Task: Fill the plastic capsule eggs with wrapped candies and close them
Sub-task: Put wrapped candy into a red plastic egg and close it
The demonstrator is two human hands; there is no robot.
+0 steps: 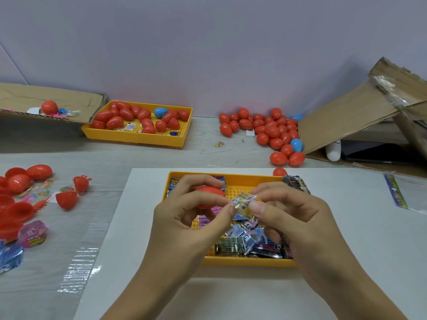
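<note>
Above the candy tray (231,262), the left hand (184,218) grips a red egg (209,195); both hands pinch a wrapped candy (242,202), right hand (293,215) too. Folding it small should help it fit.

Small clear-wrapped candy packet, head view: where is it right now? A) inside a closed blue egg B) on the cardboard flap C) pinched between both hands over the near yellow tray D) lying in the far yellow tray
C: the small clear-wrapped candy packet is pinched by fingertips of the left hand and right hand above the near yellow plastic tray; the left hand also holds a red plastic egg.
</note>
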